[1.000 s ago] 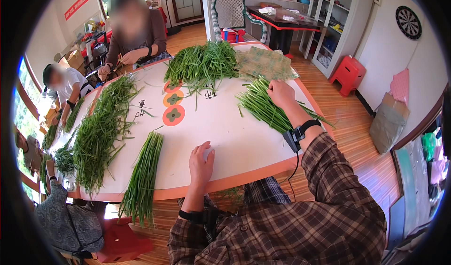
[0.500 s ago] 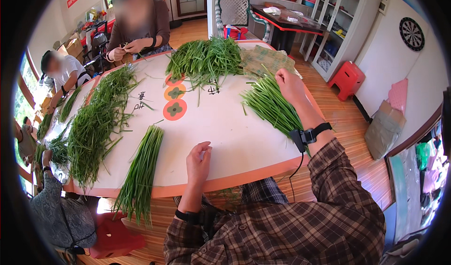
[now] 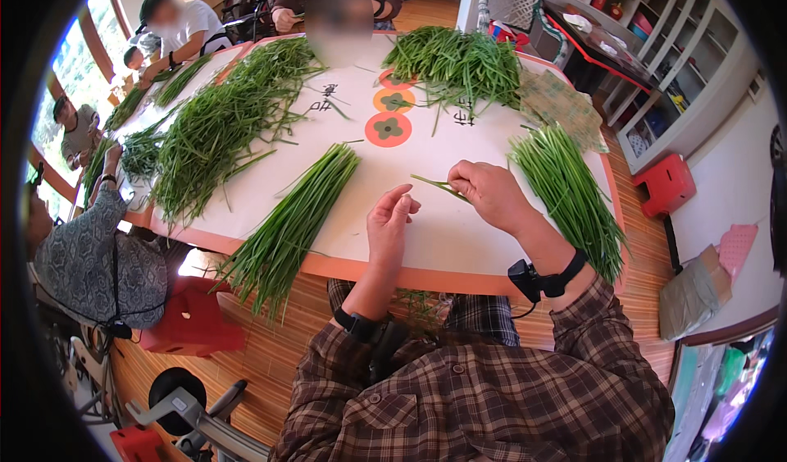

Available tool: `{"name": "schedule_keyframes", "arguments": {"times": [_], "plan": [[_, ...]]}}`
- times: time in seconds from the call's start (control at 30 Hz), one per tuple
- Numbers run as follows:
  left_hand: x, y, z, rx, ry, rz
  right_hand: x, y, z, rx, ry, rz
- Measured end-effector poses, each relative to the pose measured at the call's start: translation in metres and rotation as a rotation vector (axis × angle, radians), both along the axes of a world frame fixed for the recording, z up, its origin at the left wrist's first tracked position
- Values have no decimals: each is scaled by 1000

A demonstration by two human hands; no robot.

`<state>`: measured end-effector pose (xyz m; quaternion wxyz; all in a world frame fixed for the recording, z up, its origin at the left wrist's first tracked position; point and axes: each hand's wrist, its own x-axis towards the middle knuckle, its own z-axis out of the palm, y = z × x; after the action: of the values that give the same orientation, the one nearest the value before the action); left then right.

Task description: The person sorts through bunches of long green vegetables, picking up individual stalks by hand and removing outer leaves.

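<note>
My right hand [image 3: 492, 193] pinches a few thin green chive stalks [image 3: 441, 185] over the middle of the table, their ends pointing left. My left hand [image 3: 392, 224] is just left of them at the table's near edge, fingers loosely curled and a little apart, with nothing visible in it. Left of it lies a bundle of chives [image 3: 295, 216], lined up, with leaves hanging over the edge. On the right, beside my right forearm, is another bundle of chives [image 3: 570, 195].
Loose chives form a long heap [image 3: 229, 126] on the left and a pile [image 3: 455, 64] at the back. A patterned sheet [image 3: 561, 105] lies at the back right of the table [image 3: 385, 253]. Co-workers sit opposite and along the left. Red stools [image 3: 666, 185] stand on the floor.
My right hand has moved left from the right-hand bundle to the table's middle, now holding a few chive stalks. My left hand stays near the edge. The head view has shifted.
</note>
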<state>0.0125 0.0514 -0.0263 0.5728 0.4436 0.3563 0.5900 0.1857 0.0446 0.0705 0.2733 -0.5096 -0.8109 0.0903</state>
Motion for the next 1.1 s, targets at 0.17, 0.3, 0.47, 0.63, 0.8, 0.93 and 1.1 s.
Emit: {"name": "schedule_keyframes", "arguments": {"times": [0.17, 0.3, 0.47, 0.63, 0.8, 0.93, 1.1], "plan": [[-3, 1, -4, 32, -44, -91, -31, -3, -27, -271, 315, -45], [-6, 3, -8, 97, 54, -109, -42, -11, -43, -334, 494, -60], [-10, 4, 0, -120, -366, -76, -41, -34, -57, -778, 744, 117], [-19, 9, -6, -147, -429, -167, -21, -53, -39, -1102, 507, 395], [-10, 2, 5, 17, 70, -309, -3, -22, -54, -783, 1050, 11], [-5, -3, 9, 21, 175, -419, -20, -15, -64, -742, 1235, 17], [-3, -10, 9, 23, 255, -280, -31, -10, -81, -697, 1253, 23]]}}
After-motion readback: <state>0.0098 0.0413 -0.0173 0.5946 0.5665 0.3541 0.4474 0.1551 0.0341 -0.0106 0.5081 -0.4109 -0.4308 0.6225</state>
